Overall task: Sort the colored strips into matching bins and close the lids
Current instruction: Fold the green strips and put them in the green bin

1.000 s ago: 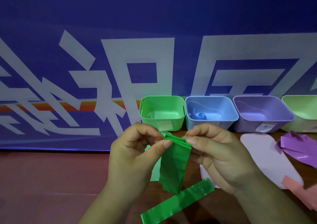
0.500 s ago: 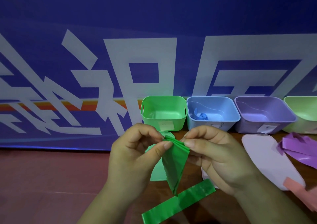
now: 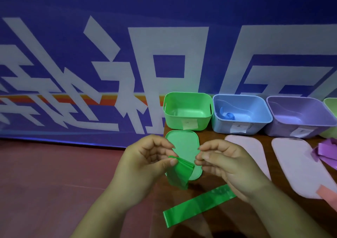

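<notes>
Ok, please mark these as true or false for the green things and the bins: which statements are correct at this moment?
1. The left hand pinches a folded green strip. True.
2. A green strip lies inside the green bin. False: no strip shows in it.
3. A rolled blue strip lies in the blue bin. True.
4. The green lid is closed on the green bin. False: it lies flat on the table, in front of the bin.
5. A flat green strip lies on the table, nearer to the person than the lid. True.
</notes>
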`<state>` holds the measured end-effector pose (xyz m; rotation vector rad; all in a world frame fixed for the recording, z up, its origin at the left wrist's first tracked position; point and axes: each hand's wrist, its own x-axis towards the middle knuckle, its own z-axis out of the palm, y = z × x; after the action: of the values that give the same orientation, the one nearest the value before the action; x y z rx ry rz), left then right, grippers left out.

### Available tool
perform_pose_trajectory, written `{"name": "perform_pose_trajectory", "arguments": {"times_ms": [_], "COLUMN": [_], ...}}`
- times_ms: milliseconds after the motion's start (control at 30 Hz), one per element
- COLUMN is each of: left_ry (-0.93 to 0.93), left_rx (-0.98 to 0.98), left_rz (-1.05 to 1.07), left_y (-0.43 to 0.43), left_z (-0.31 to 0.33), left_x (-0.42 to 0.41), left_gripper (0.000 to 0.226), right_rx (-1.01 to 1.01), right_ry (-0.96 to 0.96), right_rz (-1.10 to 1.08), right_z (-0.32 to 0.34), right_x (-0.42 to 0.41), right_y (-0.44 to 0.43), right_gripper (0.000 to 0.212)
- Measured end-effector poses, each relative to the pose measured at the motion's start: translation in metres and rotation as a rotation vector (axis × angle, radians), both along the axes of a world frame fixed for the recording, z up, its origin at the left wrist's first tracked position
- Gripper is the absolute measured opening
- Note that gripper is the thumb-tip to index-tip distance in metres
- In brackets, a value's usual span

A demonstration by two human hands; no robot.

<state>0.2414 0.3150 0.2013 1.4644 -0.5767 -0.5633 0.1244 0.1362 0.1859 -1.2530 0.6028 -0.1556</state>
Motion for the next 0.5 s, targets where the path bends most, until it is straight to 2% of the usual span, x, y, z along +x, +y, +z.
{"name": "perform_pose_trajectory", "arguments": {"times_ms": [267,367,500], "left_ry": [-0.002,-0.027,0.021], "left_rx": [0.256,0.368,0.418], "left_rz": [-0.014,0.008,0.086], "left_y": [0.065,0.09,0.116], "left_z": [-0.05,-0.072,-0.098], "left_x": [0.017,0.022,0.021], "left_gripper": [0.023,0.028,0.026], "right_rx": [-0.293,-0.48,-0.672], "right_ry": [0.316,0.414,0.49], "right_rz": [0.271,0.379,0.507], "right_z": [-0.116,-0.156,-0.201], "right_x": [0.006,0.007,0.011], "right_y": [0.036,0.057,0.083], "right_gripper": [0.021,0.021,0.022]}}
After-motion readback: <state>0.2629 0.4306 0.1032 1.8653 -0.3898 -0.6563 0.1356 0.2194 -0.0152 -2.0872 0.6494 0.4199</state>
